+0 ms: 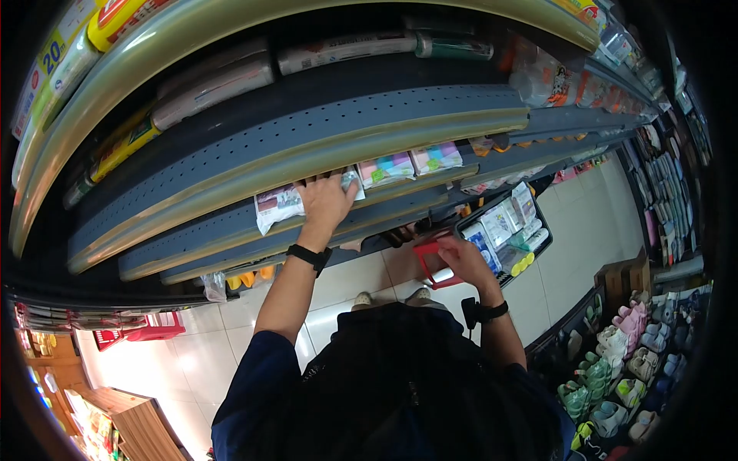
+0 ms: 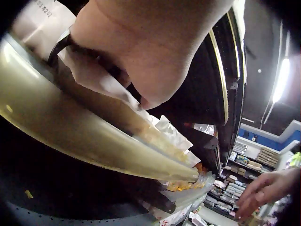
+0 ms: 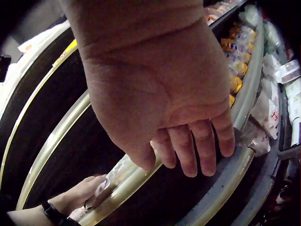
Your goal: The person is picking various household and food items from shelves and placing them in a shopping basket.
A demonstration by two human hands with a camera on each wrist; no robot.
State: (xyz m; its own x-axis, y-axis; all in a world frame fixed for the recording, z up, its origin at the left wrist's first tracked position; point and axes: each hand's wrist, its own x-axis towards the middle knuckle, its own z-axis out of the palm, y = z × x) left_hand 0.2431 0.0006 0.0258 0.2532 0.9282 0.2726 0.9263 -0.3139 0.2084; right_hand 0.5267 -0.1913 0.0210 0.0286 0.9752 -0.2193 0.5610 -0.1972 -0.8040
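Observation:
My left hand (image 1: 327, 201) reaches onto a low shelf, fingers bent over a white soft packet (image 1: 278, 209) with printed pictures. From the left wrist view, the thumb and curled fingers grip the packet's crumpled white edge (image 2: 101, 80); the fingertips are partly hidden. Two similar packets with pink and green print (image 1: 387, 169) lie just right of that hand. My right hand (image 1: 465, 261) hangs lower, beside a dark shopping basket (image 1: 550, 240) and overlapping its red handle (image 1: 421, 265) in the head view. Its palm and loosely bent fingers show nothing held in the right wrist view.
Shelf lips (image 1: 254, 165) run in tiers above and below the packets. Rolled goods (image 1: 350, 52) lie higher up. Packs and rolls fill the basket. Shoes (image 1: 615, 353) stand on a rack at right, and a red basket (image 1: 154, 329) is on the tiled floor at left.

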